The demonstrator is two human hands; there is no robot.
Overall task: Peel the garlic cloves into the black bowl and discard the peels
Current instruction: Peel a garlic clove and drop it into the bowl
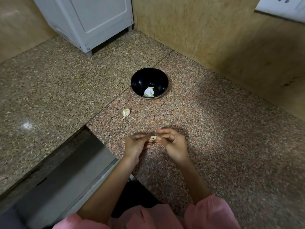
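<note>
A black bowl (149, 80) stands on the granite counter (214, 129) with pale peeled garlic (149, 93) in its bottom. Nearer to me, my left hand (136, 146) and my right hand (172, 144) meet above the counter and both pinch one small garlic clove (153, 138) between their fingertips. An unpeeled clove (126, 112) lies on the counter between my hands and the bowl, with a small scrap of peel (133, 118) just to its right.
A white appliance (89, 22) stands at the back left corner. Wood-toned walls (206, 30) rise behind and to the right. The counter's front edge drops to a lower grey surface (66, 171) at my left.
</note>
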